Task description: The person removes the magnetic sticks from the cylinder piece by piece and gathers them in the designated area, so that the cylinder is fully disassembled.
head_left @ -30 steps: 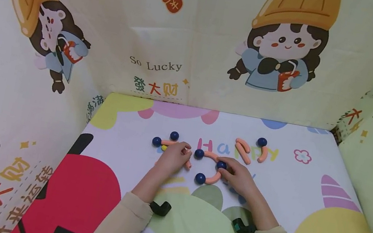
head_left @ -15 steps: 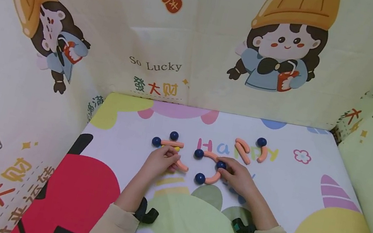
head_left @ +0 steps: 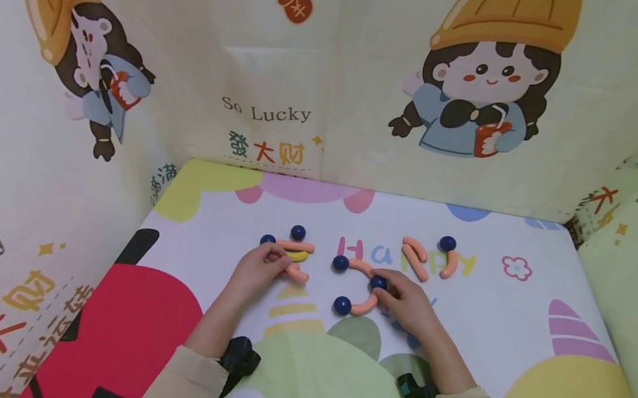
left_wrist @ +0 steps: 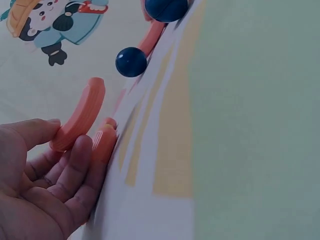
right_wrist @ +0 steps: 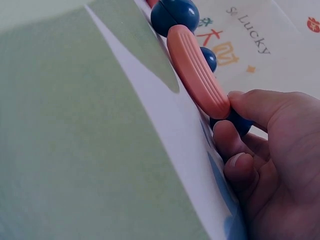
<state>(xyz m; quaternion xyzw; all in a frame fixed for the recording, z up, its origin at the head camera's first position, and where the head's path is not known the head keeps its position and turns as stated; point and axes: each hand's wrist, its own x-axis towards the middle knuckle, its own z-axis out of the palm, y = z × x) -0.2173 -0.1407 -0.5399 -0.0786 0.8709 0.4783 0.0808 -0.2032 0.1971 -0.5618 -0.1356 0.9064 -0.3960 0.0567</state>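
My left hand (head_left: 255,272) pinches one end of a curved salmon-pink stick (left_wrist: 82,115) between thumb and fingers; its free end points up in the left wrist view. Right beside it lie a yellow curved stick (head_left: 297,256) and a straight pink stick (head_left: 296,246). My right hand (head_left: 406,303) holds the joint of an open arc, thumb and fingers at a dark blue ball (head_left: 379,282) and the end of a ribbed curved stick (right_wrist: 196,70). That arc has another curved stick (head_left: 360,264) and end balls, one upper left (head_left: 340,263), one lower (head_left: 342,305).
A loose blue ball (head_left: 298,232) and another blue ball (head_left: 268,240) lie near the left hand. Farther back on the right are two pink sticks (head_left: 416,259) and a curved stick (head_left: 449,263) joined to a ball (head_left: 448,244). A printed cloth wall (head_left: 352,155) rises behind the table.
My left hand has moved left and slightly toward the yellow stick, carrying the curved pink stick away from the arc. The right hand and the arc have stayed in place.
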